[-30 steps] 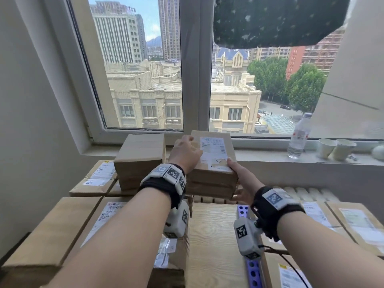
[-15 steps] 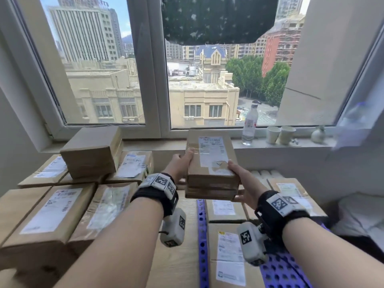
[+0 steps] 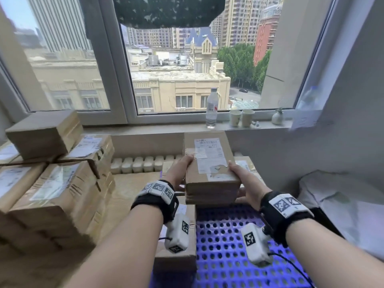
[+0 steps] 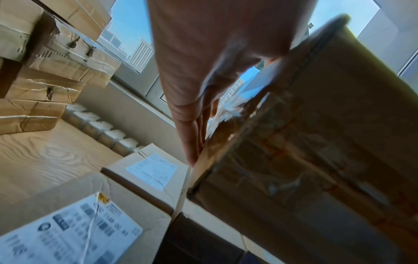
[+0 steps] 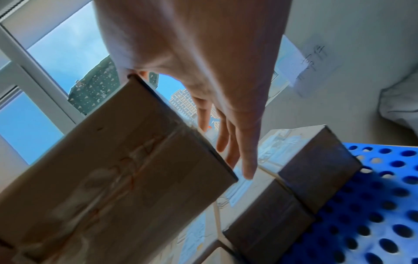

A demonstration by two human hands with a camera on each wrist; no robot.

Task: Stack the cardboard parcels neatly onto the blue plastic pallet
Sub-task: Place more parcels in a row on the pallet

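A cardboard parcel with a white label on top hangs in the air between my two hands. My left hand grips its left side and my right hand its right side, each with the thumb on top and the fingers lower down. The parcel fills the right of the left wrist view, and the same parcel fills the lower left of the right wrist view. Under it lies the blue perforated pallet. Parcels lie on the pallet's left part and more parcels lie at its far side.
A tall stack of taped parcels stands at the left on a wooden surface. On the window sill stand a water bottle, two paper cups and a small vase. A white bundle lies right of the pallet.
Both hands have carried the parcel to the right, away from the left stack, and it now hangs over the blue pallet. My view has swung right with it.
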